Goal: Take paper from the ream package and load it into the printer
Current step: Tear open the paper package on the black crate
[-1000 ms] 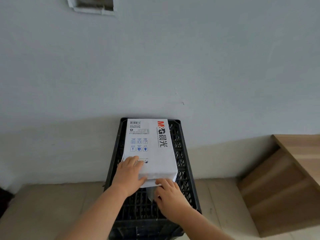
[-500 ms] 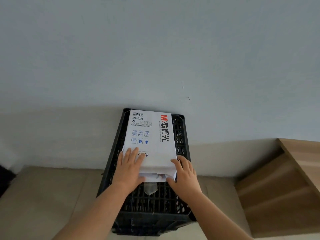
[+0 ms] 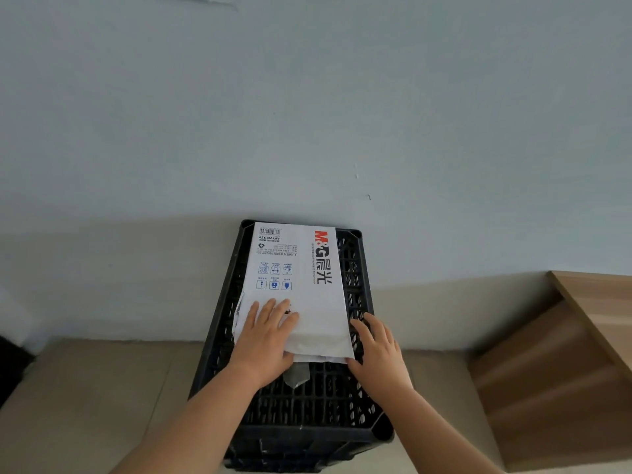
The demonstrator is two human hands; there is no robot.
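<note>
A white ream package (image 3: 301, 268) with red and black lettering lies flat on top of an upturned black plastic crate (image 3: 318, 401). Its near end is open, and white sheets show at the mouth. My left hand (image 3: 266, 340) lies flat on the near left part of the wrapper, fingers spread. My right hand (image 3: 379, 354) rests at the near right corner of the package, fingers along its side edge. A loose strip of wrapper (image 3: 297, 374) hangs out below the open end. No printer is in view.
The crate stands against a pale blue-grey wall (image 3: 307, 114) on a beige tiled floor (image 3: 85, 388). A wooden cabinet or desk (image 3: 564, 364) stands to the right. A dark object (image 3: 10, 364) sits at the left edge.
My right hand moved from the open front end of the package to its right corner and side. My left hand has stayed flat on the wrapper. The camera shifted a little.
</note>
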